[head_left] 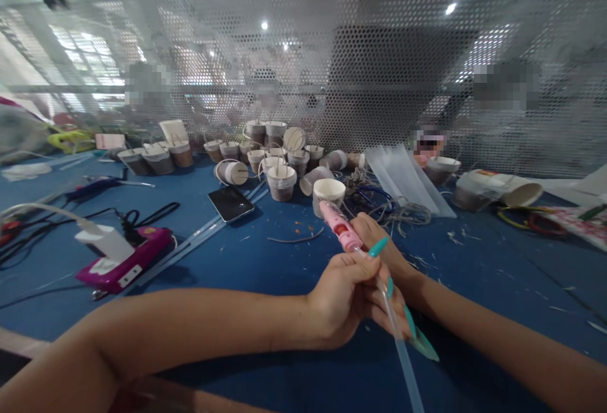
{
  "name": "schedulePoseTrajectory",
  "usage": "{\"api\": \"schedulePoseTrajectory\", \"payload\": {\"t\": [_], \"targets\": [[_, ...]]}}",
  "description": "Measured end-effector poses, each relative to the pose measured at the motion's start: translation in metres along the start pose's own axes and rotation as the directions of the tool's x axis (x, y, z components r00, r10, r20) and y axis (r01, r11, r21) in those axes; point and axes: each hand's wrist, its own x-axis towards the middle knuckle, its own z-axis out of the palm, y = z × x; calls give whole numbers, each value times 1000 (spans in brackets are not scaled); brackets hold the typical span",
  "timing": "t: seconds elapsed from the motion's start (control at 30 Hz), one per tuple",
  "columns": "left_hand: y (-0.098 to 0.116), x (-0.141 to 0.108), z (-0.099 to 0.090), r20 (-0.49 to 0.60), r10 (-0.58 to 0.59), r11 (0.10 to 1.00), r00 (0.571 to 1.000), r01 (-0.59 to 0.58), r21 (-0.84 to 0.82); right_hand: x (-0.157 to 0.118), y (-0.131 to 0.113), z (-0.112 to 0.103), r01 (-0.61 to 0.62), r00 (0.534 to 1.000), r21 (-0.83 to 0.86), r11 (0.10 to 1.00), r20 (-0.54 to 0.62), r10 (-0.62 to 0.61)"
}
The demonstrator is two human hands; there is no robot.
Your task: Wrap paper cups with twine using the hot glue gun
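Note:
A long clear glue stick is pinched in my left hand, its lower end slanting down towards the bottom edge. The stick's upper end meets the rear of a pink patterned glue gun. My right hand is closed at the gun's right side, partly hidden behind my left hand; the handle is out of sight. Just beyond the gun stands a white-rimmed cup. Long teal nails show on my left hand.
Several small cups with looped handles stand and lie before a perforated metal screen. A phone, a purple power strip and a blue glue gun are left. Tangled cords and clear sleeves lie right.

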Motion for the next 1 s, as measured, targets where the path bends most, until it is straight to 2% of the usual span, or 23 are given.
{"api": "schedulePoseTrajectory", "payload": {"t": [0.17, 0.3, 0.47, 0.53, 0.57, 0.6, 0.63, 0.67, 0.7, 0.73, 0.77, 0.8, 0.83, 0.87, 0.9, 0.93, 1.0], "targets": [[0, -1, -2, -8, -13, 1000, 1000, 13, -1, 1, -3, -2, 1, 1000, 21, 1000, 0, -1], [2, -3, -6, 24, -84, 990, 996, 81, 113, -1, -4, -8, -44, 999, 31, 999, -4, 44], [8, -1, -10, 96, -209, 951, 973, 180, 251, -6, 8, -20, -147, 983, -2, 989, -115, 146], [11, -2, -10, 69, -208, 919, 976, 171, 356, -9, 19, -31, -166, 972, -36, 986, -175, 157], [14, -3, -10, 44, -171, 883, 984, 134, 449, -10, 25, -38, -190, 962, -58, 980, -209, 174], [18, -5, -11, 24, -101, 823, 995, 70, 563, -11, 32, -46, -224, 949, -80, 971, -245, 199], [23, -6, -13, 13, 25, 725, 1000, -27, 688, -11, 39, -55, -268, 935, -107, 957, -267, 232], [30, -6, -16, 54, 179, 558, 982, -146, 817, -12, 45, -64, -316, 922, -143, 938, -281, 268], [38, -5, -20, 131, 356, 354, 925, -263, 897, -12, 51, -73, -362, 911, -188, 913, -280, 304], [48, -4, -27, 189, 549, 164, 814, -326, 931, -13, 57, -81, -406, 901, -244, 881, -266, 342], [58, -1, -35, 281, 702, -36, 654, -361, 932, -15, 62, -88, -451, 888, -312, 836, -246, 387], [69, 3, -44, 362, 765, -192, 533, -347, 918, -16, 68, -94, -492, 870, -383, 782, -226, 438], [79, 8, -54, 419, 781, -300, 464, -310, 902, -19, 73, -98, -532, 845, -446, 720, -217, 489], [87, 13, -65, 440, 775, -355, 454, -263, 897, -23, 79, -100, -571, 813, -493, 657, -225, 537], [94, 18, -74, 427, 761, -366, 489, -221, 904, -27, 85, -101, -606, 780, -522, 600, -242, 578], [99, 23, -83, 398, 740, -355, 542, -187, 916, -32, 93, -101, -645, 744, -530, 550, -273, 610], [104, 29, -94, 268, 710, -245, 651, -128, 961, -41, 112, -100, -731, 664, -498, 466, -360, 655]]}}
